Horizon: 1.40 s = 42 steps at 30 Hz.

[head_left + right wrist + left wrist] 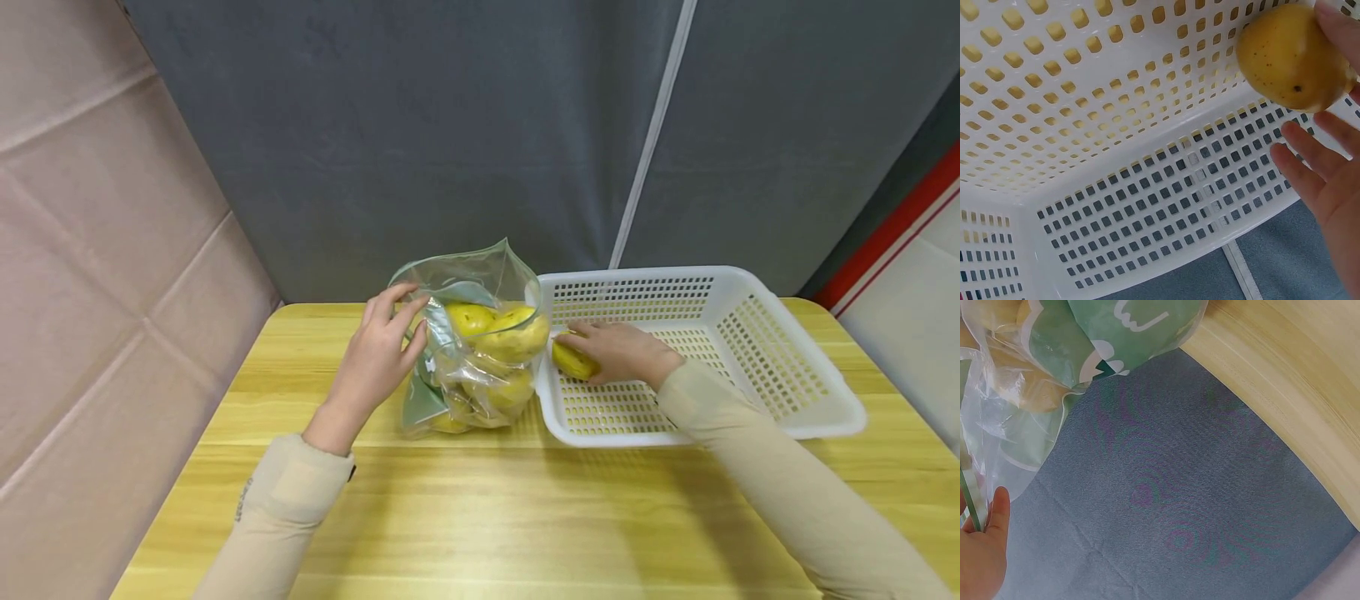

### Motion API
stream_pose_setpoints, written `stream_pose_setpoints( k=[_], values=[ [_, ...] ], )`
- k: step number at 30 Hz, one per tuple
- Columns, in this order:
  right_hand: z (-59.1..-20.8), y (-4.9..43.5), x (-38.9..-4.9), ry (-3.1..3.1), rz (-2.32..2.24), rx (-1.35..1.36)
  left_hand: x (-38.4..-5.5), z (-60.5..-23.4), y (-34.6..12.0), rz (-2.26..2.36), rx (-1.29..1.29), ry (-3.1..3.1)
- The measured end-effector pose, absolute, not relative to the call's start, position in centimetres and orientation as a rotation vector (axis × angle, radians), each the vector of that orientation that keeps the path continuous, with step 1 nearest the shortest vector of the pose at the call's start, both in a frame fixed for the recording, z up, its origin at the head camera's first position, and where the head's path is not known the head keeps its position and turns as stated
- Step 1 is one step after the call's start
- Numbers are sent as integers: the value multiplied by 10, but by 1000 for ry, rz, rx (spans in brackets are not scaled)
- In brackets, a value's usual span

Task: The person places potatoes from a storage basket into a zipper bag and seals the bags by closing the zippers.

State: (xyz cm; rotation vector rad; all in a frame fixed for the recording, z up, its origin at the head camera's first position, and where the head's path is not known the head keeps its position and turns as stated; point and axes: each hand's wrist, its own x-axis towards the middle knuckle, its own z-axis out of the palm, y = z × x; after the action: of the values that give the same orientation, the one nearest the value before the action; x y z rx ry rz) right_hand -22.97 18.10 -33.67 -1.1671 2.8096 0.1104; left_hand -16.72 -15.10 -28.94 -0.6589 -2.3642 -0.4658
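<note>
A clear and green zip bag [468,287] stands with its mouth open, holding several yellow fruits [517,337]. My left hand [381,346] holds the bag's left edge near the mouth; in the left wrist view the green rim passes between its thumb [1000,512] and fingers. Inside the left end of a white plastic basket [810,417], my right hand [626,354] grips one yellow, speckled, pear-like fruit [573,360]. In the right wrist view this fruit [1294,59] shows a dark spot at its end.
The basket has slotted walls and stands to the right of the bag, close against it. Both rest on a wooden table [480,517]. Behind the table's far edge hangs a grey cloth [412,142], and a pale padded wall [97,292] borders the left.
</note>
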Motion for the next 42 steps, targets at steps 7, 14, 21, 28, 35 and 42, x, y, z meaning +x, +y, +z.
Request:
stream_pose_setpoints(
  k=[7,14,21,28,35,42],
  values=[
    [-337,182,-229,2809,43,-1169,-168,-290,-151,-469,-660,-2363],
    [-337,182,-228,2797,25,-1195,-168,-290,-151,-468,-661,-2360],
    [-337,185,-229,2827,-22,-1226,-168,-291,-151,-475,-657,-2367],
    [-334,188,-234,2878,-24,-1203,-168,-292,-151,-476,-656,-2369],
    [-324,189,-234,2937,-47,-1158,-168,-292,-151,-472,-665,-2355],
    [-318,189,-233,2982,-86,-1191,-168,-292,-152,-466,-665,-2356]
  ],
)
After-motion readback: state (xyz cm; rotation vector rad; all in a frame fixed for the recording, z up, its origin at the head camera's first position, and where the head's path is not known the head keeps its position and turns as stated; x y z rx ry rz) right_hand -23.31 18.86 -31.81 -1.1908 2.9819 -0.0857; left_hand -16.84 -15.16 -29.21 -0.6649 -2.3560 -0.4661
